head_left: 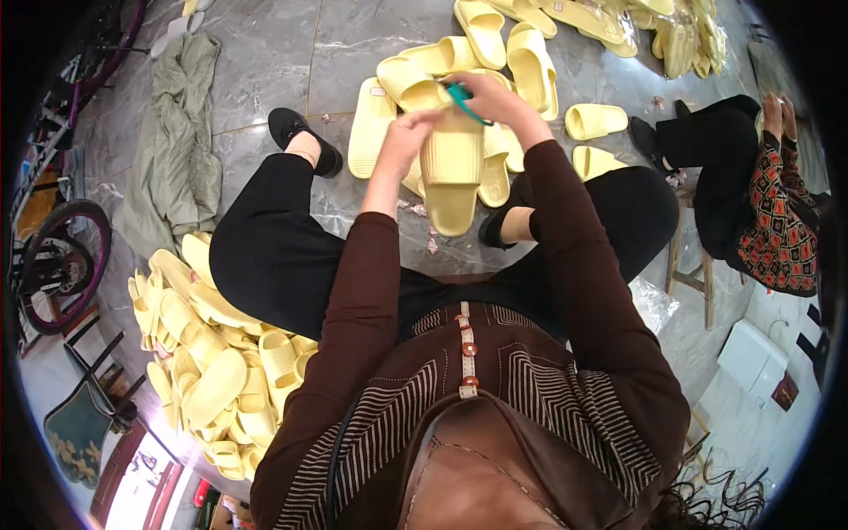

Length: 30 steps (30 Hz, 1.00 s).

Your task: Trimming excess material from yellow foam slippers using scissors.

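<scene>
A pale yellow slide slipper [452, 163] hangs in front of me over the floor, its ribbed strap facing up. My left hand [409, 141] is closed, pinching the slipper's left edge. My right hand [491, 99] is closed around small teal scissors [468, 104] at the slipper's far end; the blade tips do not show clearly. Just beyond my hands, several more yellow slippers [372, 132] lie on the floor, some overlapping.
To my left a large heap of yellow slippers [216, 384] spreads beside my leg. Bagged slippers [680, 44] lie at the far right. Grey-green cloth [181, 132] and a bicycle wheel [64, 265] are on the left. Another person [777, 212] sits at the right near a wooden stool [692, 269].
</scene>
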Each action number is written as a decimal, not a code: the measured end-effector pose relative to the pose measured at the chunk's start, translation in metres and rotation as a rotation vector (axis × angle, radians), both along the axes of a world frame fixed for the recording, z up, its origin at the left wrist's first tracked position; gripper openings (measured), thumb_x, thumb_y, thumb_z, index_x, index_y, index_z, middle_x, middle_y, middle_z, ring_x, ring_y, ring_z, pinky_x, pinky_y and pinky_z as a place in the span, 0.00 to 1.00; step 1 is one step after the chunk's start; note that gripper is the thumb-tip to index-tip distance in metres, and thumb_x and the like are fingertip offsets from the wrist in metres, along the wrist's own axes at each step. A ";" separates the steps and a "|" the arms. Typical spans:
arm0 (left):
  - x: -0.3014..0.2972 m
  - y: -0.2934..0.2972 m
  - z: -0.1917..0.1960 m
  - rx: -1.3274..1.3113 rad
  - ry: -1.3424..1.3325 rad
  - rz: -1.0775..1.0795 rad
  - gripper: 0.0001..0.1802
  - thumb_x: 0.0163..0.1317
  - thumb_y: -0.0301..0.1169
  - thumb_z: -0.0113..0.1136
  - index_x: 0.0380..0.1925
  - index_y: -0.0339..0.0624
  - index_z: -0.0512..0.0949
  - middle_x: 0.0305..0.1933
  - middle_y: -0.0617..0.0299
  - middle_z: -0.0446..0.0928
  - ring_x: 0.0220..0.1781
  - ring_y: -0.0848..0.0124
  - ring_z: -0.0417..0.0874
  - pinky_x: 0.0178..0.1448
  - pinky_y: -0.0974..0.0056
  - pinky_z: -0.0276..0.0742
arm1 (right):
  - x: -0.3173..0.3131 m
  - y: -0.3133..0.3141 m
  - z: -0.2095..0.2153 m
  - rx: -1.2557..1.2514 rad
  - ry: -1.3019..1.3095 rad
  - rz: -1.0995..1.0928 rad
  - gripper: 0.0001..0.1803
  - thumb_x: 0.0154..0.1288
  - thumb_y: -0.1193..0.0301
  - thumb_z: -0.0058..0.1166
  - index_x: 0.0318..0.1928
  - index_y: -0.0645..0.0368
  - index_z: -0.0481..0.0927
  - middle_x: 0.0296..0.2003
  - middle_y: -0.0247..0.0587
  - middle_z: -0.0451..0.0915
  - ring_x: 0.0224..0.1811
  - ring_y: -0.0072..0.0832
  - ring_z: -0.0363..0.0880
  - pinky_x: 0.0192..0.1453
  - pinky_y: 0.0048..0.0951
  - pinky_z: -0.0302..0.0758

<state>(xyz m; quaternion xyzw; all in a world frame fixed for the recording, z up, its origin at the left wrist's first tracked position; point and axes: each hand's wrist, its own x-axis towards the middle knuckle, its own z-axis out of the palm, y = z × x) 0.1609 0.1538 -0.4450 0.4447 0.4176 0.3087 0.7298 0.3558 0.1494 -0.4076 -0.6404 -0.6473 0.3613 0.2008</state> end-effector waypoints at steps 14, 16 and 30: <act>-0.001 0.146 -0.127 -0.008 0.503 -0.035 0.20 0.58 0.24 0.42 0.53 0.37 0.67 0.38 0.53 0.75 0.28 0.70 0.74 0.30 0.66 0.71 | 0.048 -0.068 -0.022 0.366 -0.336 -1.054 0.16 0.51 0.74 0.53 0.42 0.66 0.73 0.29 0.57 0.78 0.35 0.48 0.78 0.39 0.40 0.72; -0.001 0.158 -0.159 0.131 0.585 -0.071 0.20 0.58 0.24 0.43 0.53 0.37 0.67 0.38 0.54 0.75 0.27 0.70 0.74 0.29 0.66 0.71 | 0.035 -0.074 -0.035 0.301 -0.274 -1.104 0.16 0.51 0.75 0.53 0.42 0.66 0.73 0.29 0.56 0.78 0.34 0.47 0.78 0.40 0.39 0.72; -0.018 0.139 -0.153 0.059 0.748 -0.073 0.14 0.61 0.33 0.45 0.38 0.34 0.73 0.29 0.58 0.74 0.17 0.70 0.72 0.21 0.65 0.68 | -0.003 -0.092 -0.097 -0.004 0.752 -1.525 0.20 0.51 0.80 0.51 0.47 0.63 0.68 0.27 0.37 0.73 0.20 0.25 0.71 0.15 0.26 0.68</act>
